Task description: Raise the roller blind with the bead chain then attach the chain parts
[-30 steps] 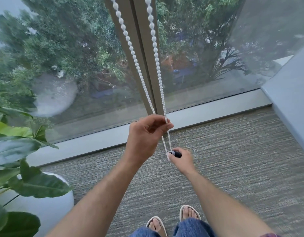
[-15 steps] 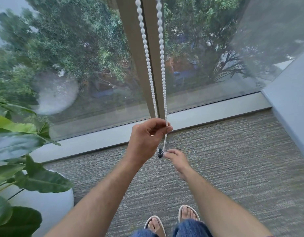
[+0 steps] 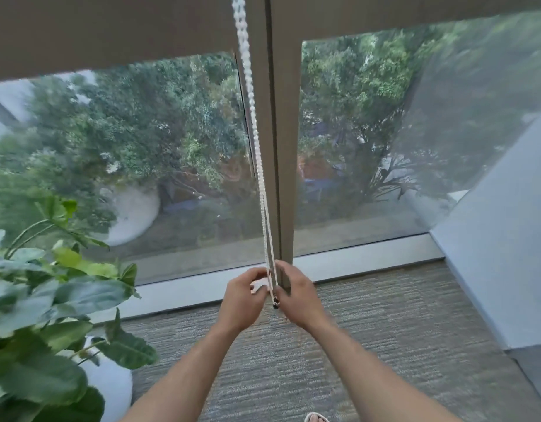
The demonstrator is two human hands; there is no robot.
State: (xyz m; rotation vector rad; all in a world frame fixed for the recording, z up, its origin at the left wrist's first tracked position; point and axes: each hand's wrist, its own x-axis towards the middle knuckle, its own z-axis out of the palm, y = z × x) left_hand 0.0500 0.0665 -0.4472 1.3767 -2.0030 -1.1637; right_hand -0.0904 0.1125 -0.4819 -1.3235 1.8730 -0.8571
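A white bead chain (image 3: 257, 147) hangs in two strands down the window post (image 3: 278, 147), ending in a small dark connector (image 3: 275, 305). My left hand (image 3: 243, 295) holds the left strand with curled fingers just above the connector. My right hand (image 3: 296, 295) curls round the right strand at the same height. The two hands are close together, almost touching, above the carpet. The grey roller blind (image 3: 111, 28) shows its lower edge across the top of the window on the left; a second blind (image 3: 415, 10) covers the top right.
A large leafy plant (image 3: 50, 300) in a white pot (image 3: 111, 388) stands at the lower left. A pale wall (image 3: 491, 239) closes in on the right. Grey carpet (image 3: 384, 345) lies below the window sill (image 3: 369, 260).
The view has tilted up, so the blinds' lower edges now show. My right hand rose from the connector to grip the chain beside my left hand, and the strands hang closer together.
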